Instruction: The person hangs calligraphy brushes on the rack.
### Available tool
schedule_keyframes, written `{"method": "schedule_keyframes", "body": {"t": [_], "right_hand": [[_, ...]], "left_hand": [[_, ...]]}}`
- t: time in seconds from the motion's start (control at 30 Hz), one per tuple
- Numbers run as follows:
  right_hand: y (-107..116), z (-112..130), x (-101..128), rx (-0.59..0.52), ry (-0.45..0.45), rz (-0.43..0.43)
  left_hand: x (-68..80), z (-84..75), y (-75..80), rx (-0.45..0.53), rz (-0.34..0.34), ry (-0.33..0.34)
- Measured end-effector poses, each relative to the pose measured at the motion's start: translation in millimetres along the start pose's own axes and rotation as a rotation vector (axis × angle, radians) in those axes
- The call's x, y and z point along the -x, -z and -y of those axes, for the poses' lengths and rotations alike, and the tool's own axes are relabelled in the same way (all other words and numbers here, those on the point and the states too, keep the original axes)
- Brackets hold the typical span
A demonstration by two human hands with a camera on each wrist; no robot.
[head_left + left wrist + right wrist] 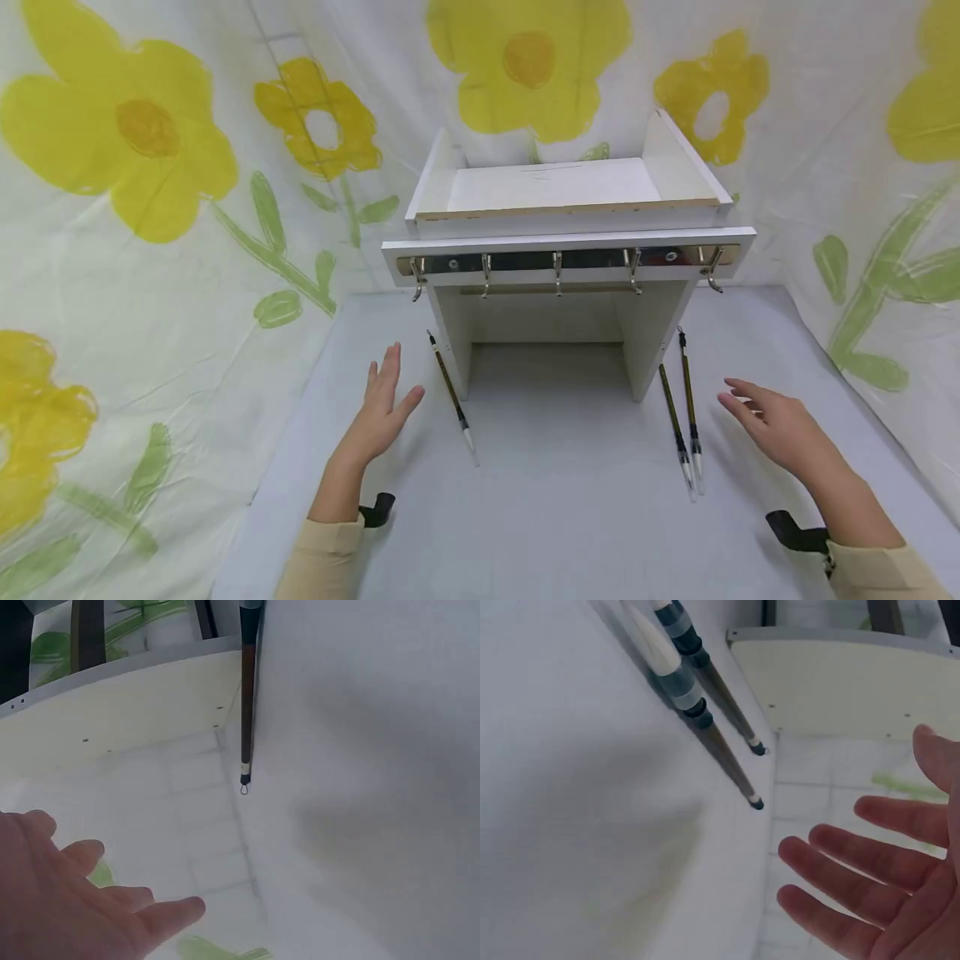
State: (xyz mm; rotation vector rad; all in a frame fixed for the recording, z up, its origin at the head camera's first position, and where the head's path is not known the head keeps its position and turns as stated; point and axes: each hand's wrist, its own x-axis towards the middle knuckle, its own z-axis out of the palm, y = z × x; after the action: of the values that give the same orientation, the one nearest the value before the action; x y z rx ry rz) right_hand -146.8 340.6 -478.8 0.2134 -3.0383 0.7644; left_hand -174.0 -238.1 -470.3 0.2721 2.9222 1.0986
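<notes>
Your left hand (pixel 378 408) and right hand (pixel 776 425) hover with fingers spread wide, holding nothing, flanking the white wooden hook rack (pixel 566 258). One dark-handled calligraphy brush (pixel 452 396) lies just beside the left hand, the pair of dark-handled brushes (pixel 684 412) near the right; a careless sweep could roll them off the grey tabletop (pixel 562 508).

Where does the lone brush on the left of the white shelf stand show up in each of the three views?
Head: the lone brush lies left of the stand's left leg, near the left hand.
Left wrist: top centre, running down beside the leg panel.
Right wrist: not in it; only the two right-side brushes show.
Shared landmark: the white shelf stand.
</notes>
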Motion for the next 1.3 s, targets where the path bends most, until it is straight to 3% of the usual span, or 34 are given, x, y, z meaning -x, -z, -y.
{"method": "schedule_keyframes", "body": {"t": [0.3, 0.43, 0.8, 1.03, 1.3], "right_hand": [[-1, 3, -5, -0.088, -0.035, 0.011], [-1, 2, -9, -0.161, -0.053, 0.038], [-8, 1, -18, -0.21, -0.088, 0.052], [-10, -12, -33, -0.224, -0.159, 0.138], [-25, -12, -42, -0.244, -0.184, 0.191]], "left_hand": [[-9.5, -12.3, -5.4, 0.241, 0.053, -0.115], [-14.7, -15.0, -11.4, 0.273, 0.06, -0.138], [-37.6, -23.9, -17.9, 0.332, 0.049, -0.123], [-63.4, -37.7, -19.5, 0.542, -0.018, -0.129], [-64.3, -37.9, -22.2, 0.687, -0.031, -0.057]]}}
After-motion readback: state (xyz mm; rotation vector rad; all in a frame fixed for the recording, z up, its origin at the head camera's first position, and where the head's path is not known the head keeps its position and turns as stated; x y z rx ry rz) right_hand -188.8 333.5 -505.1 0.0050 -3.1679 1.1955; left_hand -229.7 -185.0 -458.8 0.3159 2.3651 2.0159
